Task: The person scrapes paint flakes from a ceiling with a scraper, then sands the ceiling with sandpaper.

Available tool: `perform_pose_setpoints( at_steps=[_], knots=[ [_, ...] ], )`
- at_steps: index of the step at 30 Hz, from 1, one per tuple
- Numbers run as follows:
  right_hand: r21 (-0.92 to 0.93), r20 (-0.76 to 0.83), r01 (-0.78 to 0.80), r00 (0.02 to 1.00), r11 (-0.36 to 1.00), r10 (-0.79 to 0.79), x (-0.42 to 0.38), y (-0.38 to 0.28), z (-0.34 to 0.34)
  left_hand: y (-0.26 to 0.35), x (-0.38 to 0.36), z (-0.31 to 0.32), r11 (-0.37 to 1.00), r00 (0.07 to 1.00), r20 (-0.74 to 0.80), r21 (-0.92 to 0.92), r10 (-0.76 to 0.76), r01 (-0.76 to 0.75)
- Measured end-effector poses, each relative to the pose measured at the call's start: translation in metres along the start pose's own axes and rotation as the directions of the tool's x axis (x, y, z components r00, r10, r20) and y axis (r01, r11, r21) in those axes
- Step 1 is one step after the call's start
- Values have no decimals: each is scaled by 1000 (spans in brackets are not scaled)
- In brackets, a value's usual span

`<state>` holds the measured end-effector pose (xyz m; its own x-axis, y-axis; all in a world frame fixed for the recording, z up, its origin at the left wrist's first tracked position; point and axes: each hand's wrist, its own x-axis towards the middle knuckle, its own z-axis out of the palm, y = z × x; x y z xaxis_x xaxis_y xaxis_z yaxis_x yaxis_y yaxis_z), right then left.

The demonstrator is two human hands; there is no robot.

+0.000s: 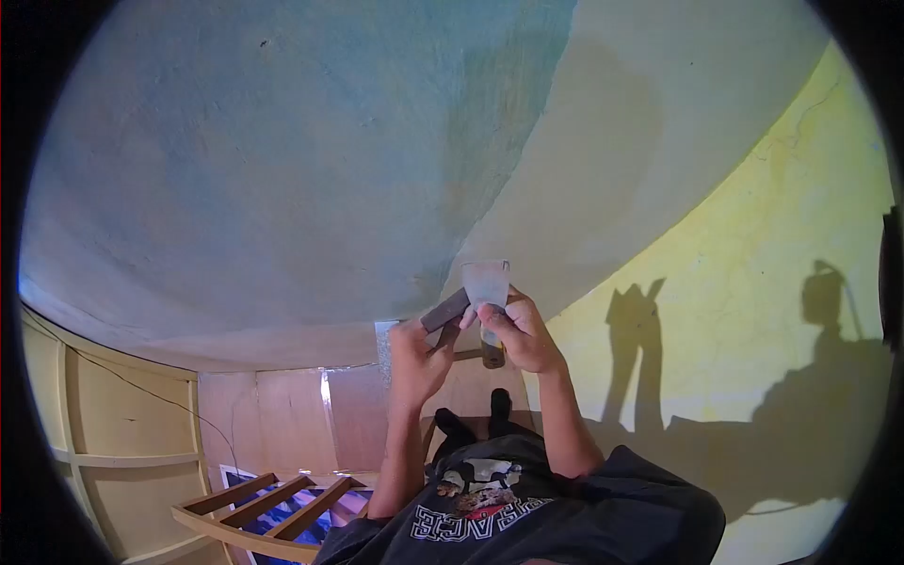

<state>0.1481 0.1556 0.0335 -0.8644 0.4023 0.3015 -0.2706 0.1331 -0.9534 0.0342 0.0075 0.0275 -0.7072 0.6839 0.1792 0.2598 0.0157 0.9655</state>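
Both hands are raised in front of my chest, close together. My left hand (421, 363) grips a dark, flat rectangular block (445, 311), tilted up to the right. In my right hand (529, 336) is a putty knife (487, 282) with a wide pale blade pointing up and a handle hanging below the fingers. The block's upper end is beside the blade; whether they touch I cannot tell. Beyond the hands is a large surface, blue-green on its left part (282, 169) and greyish on its right part (603, 141), with an uneven border between them.
A yellow wall (734, 245) on the right carries shadows of the hands and body. At the lower left stands a wooden slatted frame (273, 513), with a thin cable (155, 395) hanging along wooden panels (132, 414). My dark shoes show below the hands.
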Motion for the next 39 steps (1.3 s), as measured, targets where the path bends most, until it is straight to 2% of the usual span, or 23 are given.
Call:
perform_pose_setpoints(
  at_steps=[1, 3, 6, 9, 10, 13, 14, 15, 16, 17, 18, 19, 20, 22, 23, 24, 26, 28, 29, 33, 35, 37, 39],
  knots=[
    [-41, -46, -23, 999, 999, 21, -1, 6, -1, -2, 0, 7, 989, 983, -147, 115, 109, -92],
    [67, -190, -76, 978, 995, 87, -3, 10, 5, 3, -1, 22, 905, 850, -387, 368, 357, -212],
    [-8, -396, -55, 917, 998, 48, 1, 11, 11, -1, -21, 29, 971, 836, -498, 165, 232, -171],
    [11, -485, 36, 874, 999, -26, 2, 15, 24, -7, -40, 31, 979, 954, -277, 194, 112, -59],
    [12, -478, 50, 877, 999, -38, 0, 19, 27, 1, -33, 37, 988, 966, -225, 107, 130, -108],
    [-20, -443, 97, 892, 995, -96, -3, 29, 36, -12, -23, 38, 989, 992, 4, 63, 130, -130],
    [-60, -422, 117, 897, 991, -131, -1, 28, 36, -21, -21, 38, 989, 989, 79, 70, 122, -127],
    [-94, -401, 138, 901, 986, -164, -1, 28, 38, -24, -20, 38, 995, 991, 126, -101, 38, -25],
    [7, -365, 75, 929, 997, -68, -5, 29, 39, -27, -19, 37, 962, 982, 187, -260, -39, 88],
    [5, -341, 46, 939, 999, -42, -8, 29, 39, -30, -20, 36, 891, 960, 260, -403, -109, 210],
    [1, -318, 21, 948, 1000, -19, -8, 28, 36, -34, -21, 38, 898, 961, 271, -407, -55, 166],
    [-8, -296, 0, 955, 1000, -2, -8, 27, 35, -34, -22, 34, 868, 938, 335, -437, -87, 237],
    [107, -356, -13, 933, 994, 51, -9, 32, 38, -33, -22, 26, 831, 909, 400, -463, -114, 308],
    [97, -423, 44, 906, 994, 1, -11, 32, 30, -34, -23, 13, 775, 842, 524, -477, -128, 415],
    [89, -454, 75, 891, 993, -27, -10, 32, 22, -36, -26, 10, 813, 872, 475, -458, -118, 359],
    [-44, -467, 152, 871, 987, -154, -10, 49, 6, -38, -31, 8, 848, 901, 422, -437, -103, 302],
    [-142, -531, 48, 839, 989, -117, -18, 42, -18, -36, -37, -2, 879, 936, 328, -400, -129, 261],
    [-230, -630, 68, 750, 971, -202, -12, 33, -23, -47, -33, -10, 947, 972, 229, -298, -49, 118],
    [-280, -686, 136, 665, 950, -297, -6, 25, -22, -50, -30, -12, 970, 983, 184, -239, -4, 49],
    [-471, -720, 411, 332, 781, -609, 20, -8, -25, -23, -2, -25, 997, 996, -34, -10, -79, 78],
    [-568, -709, 283, 310, 773, -634, 25, -24, -35, -46, 14, -24, 989, 986, -163, 149, 28, -3],
    [-551, -732, 189, 358, 813, -580, 20, -25, -45, -49, 24, -20, 956, 969, -217, 289, 119, -53],
    [-435, -765, 145, 460, 889, -450, 19, -25, -53, -43, 35, -14, 913, 955, -221, 395, 199, -99]
  ],
)
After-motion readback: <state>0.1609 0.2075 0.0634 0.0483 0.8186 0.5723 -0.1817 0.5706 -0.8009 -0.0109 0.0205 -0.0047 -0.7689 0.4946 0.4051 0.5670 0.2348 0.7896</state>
